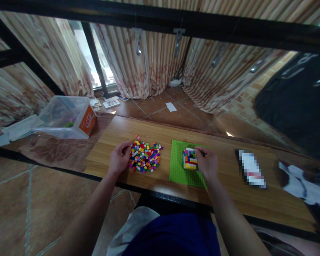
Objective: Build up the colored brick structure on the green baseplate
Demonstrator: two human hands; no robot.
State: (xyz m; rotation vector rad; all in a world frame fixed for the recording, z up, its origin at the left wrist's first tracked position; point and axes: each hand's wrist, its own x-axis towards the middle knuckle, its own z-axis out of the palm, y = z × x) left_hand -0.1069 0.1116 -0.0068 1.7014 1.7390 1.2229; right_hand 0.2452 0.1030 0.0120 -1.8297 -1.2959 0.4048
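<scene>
A pile of small coloured toy bricks (pixel 144 156) is spread on the wooden table. At its left edge rests my left hand (pixel 119 159), fingers curled in and thumb close to the index finger; whatever they may hold is too small to make out. To the right lies a green studded baseplate (pixel 176 167). On it stands a low block build (pixel 190 161) of white, yellow, red and blue bricks, with a dark gap in its top. My right hand (pixel 208 164) is pinched at the build's right side, covering part of it. Any brick between those fingertips is hidden.
The table (pixel 226 160) is long and narrow. A blurred-out phone-shaped object (pixel 252 169) lies on its right part, with crumpled papers (pixel 301 181) beyond. Left of the table sits a clear plastic bin (pixel 61 117) with an orange label. Dark metal bars (pixel 160 19) cross overhead.
</scene>
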